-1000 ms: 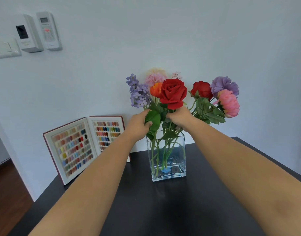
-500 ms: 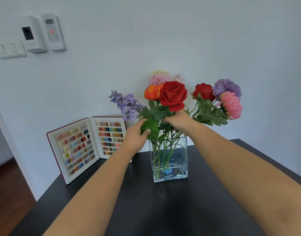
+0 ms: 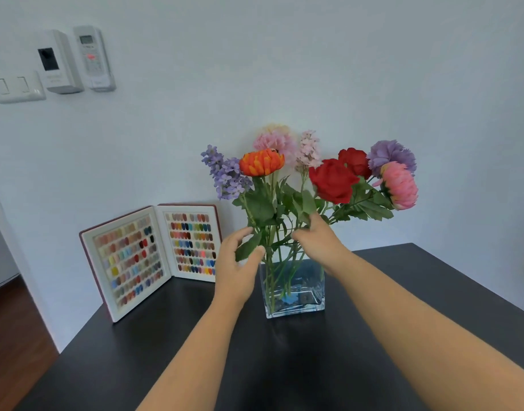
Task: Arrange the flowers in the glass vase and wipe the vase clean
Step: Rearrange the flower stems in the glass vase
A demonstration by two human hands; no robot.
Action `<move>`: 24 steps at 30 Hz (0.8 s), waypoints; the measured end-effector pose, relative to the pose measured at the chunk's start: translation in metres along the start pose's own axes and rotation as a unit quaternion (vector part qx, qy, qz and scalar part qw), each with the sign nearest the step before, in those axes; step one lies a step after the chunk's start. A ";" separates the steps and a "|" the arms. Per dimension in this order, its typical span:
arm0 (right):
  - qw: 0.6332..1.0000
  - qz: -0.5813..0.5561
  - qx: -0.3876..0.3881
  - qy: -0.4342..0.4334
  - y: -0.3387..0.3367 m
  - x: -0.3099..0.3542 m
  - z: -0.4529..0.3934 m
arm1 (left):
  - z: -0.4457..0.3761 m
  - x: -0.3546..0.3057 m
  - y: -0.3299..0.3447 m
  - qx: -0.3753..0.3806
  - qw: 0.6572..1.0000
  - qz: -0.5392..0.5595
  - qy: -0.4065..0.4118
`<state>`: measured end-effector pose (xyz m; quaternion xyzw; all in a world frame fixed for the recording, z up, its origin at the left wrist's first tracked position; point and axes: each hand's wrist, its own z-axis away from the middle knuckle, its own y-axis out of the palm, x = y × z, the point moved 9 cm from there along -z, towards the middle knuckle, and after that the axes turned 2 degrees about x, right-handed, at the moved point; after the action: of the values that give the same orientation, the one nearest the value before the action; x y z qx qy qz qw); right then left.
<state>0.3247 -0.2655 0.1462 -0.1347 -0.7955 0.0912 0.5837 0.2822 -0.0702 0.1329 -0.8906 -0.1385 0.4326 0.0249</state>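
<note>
A square glass vase (image 3: 294, 295) holding a little water stands on the black table (image 3: 284, 366). Several artificial flowers stand in it: a red rose (image 3: 333, 180), an orange bloom (image 3: 262, 162), a purple sprig (image 3: 226, 176) and a pink bloom (image 3: 400, 185) leaning right. My right hand (image 3: 317, 240) pinches the stems just above the vase rim, below the rose. At the vase's left top corner, my left hand (image 3: 235, 265) has thumb and fingers spread around a green leaf, with the thumb tip touching it.
An open colour-sample book (image 3: 142, 256) leans against the white wall to the left of the vase. Two wall-mounted remotes (image 3: 76, 60) and a light switch (image 3: 19, 89) sit high on the left. The table's left edge drops to a wooden floor (image 3: 11, 336).
The red rose has swung to the right and the orange bloom now stands up at the left. My left hand has slid down and loosened from the leaf; the right hand still holds the stems.
</note>
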 end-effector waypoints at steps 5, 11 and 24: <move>0.996 0.010 -0.073 -0.043 -0.021 0.015 0.000 | -0.009 -0.040 -0.007 0.005 0.998 0.023 0.053; 0.988 0.063 -0.100 -0.099 -0.041 0.071 -0.029 | -0.061 -0.020 -0.010 0.015 0.993 -0.062 -0.104; 0.995 0.086 -0.017 -0.036 -0.008 0.063 -0.049 | -0.050 0.012 -0.003 0.030 0.989 -0.038 -0.141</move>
<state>0.3530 -0.2535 0.2208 -0.2091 -0.8030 0.1329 0.5421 0.3278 -0.0606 0.1558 -0.8135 -0.1614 0.5567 0.0486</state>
